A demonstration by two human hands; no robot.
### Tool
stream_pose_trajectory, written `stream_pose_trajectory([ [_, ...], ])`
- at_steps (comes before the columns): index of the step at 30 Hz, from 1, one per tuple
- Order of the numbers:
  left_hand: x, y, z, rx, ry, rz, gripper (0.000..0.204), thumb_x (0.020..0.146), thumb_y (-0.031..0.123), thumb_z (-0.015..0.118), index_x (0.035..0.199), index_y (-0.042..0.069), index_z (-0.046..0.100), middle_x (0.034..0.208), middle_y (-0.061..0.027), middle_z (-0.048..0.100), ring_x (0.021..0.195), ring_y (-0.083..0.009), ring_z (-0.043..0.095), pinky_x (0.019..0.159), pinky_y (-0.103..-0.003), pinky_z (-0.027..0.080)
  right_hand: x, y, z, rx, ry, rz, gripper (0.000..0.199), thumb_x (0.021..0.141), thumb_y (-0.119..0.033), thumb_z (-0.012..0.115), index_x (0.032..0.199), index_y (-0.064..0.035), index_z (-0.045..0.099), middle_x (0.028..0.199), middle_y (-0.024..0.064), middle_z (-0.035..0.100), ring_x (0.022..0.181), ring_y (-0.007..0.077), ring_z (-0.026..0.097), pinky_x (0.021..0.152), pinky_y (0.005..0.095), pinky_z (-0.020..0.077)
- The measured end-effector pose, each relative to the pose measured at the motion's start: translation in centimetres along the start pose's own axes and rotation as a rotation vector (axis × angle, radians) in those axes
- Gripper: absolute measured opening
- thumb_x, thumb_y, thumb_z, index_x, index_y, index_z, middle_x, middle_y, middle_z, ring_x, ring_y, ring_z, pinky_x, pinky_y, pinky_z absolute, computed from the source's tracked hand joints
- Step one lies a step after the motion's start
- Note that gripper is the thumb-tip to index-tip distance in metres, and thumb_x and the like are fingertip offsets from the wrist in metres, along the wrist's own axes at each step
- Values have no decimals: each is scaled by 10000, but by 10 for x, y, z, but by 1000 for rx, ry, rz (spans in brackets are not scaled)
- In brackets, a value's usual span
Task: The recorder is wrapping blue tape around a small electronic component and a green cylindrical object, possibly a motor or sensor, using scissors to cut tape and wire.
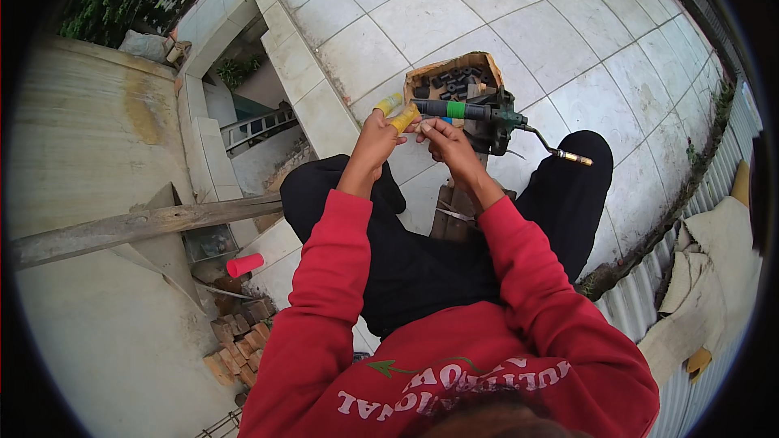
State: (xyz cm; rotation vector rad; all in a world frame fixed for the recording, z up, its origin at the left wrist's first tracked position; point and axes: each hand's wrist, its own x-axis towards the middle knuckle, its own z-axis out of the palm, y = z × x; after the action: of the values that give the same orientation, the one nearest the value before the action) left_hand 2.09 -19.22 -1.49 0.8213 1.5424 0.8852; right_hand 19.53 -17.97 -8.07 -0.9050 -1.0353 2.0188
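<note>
- Head view: you sit on a tiled floor (pixel 527 24), legs spread, both arms reaching forward.
- Your left hand (pixel 375 139) has its fingers curled shut around a yellow piece (pixel 403 118).
- Your right hand (pixel 445 141) pinches the end of a dark handle with a green band (pixel 454 109).
- That handle lies just over a cardboard box of black parts (pixel 454 75), near your knees.

Both arms reach forward from the lower edge in red sleeves, elbows bent and spread, forearms converging toward the middle. The left hand (pixel 375 139) is raised with its wrist bare, fingers curled closed and two fingertips (pixel 403 118) covered in yellow. The right hand (pixel 445 143) sits just beside it, nearly touching, fingers bent inward in a pinching grip, back of the hand upward.
</note>
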Motion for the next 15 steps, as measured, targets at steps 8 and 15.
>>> stream_pose_trajectory([
  [8,3,-7,4,-65,-51,-4,415,1051,204,607,1425,56,503,1217,-50,722,1052,-115,671,894,-288,508,4,7,-7,197,42,111,211,1064,-304,582,1050,-113,670,888,-41,613,591,21,348,564,211,285],
  [15,3,-11,1,-49,-28,1,450,1029,223,652,1434,79,519,1255,-12,703,1050,-93,659,884,-271,498,4,0,-3,83,-24,80,238,1069,-343,587,1017,-130,680,904,-52,609,585,16,344,551,212,283],
])
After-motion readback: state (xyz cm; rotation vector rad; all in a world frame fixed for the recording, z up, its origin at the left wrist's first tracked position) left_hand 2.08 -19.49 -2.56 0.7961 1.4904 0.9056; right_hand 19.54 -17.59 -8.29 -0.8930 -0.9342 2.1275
